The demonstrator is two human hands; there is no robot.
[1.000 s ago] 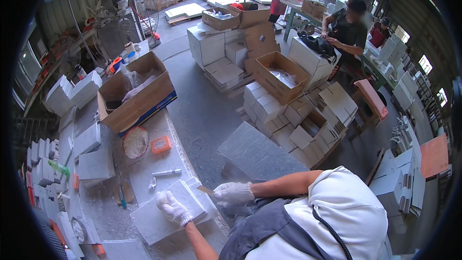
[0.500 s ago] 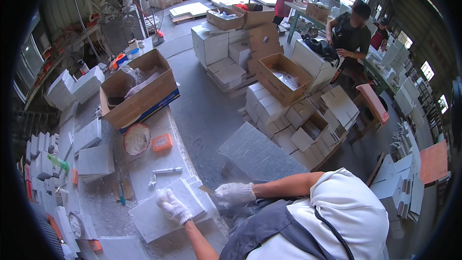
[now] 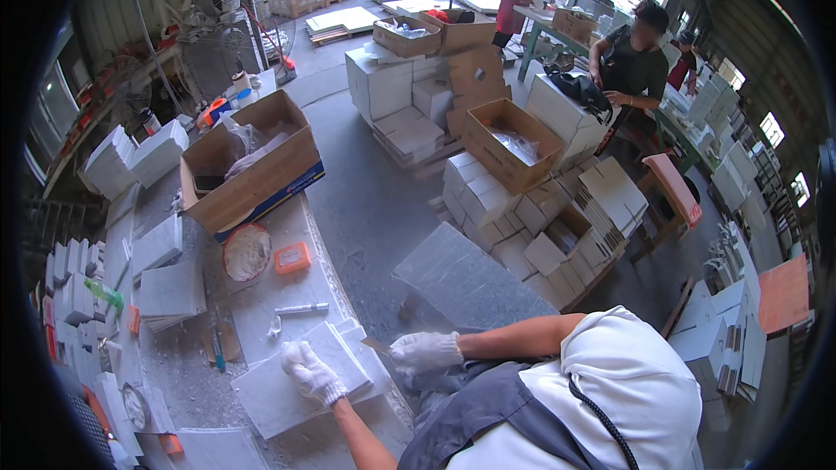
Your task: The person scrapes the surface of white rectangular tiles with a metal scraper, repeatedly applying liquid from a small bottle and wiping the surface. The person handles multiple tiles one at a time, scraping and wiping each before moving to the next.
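On a dusty workbench, the gloved left hand presses a grey slab; the right hand grips a small tool, its tip indistinct.

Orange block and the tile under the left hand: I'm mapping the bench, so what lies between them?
In the head view, a white marker lies between the orange block and the tile under the left hand.

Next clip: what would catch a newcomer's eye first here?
The two white-gloved hands at the bottom centre: the left hand presses on a grey stone tile on the dusty workbench, while the right hand holds a small blade-like tool at the tile's edge. Behind them sits a large open cardboard box, with an orange block in front of it. Stacks of pale tiles crowd the floor to the right.
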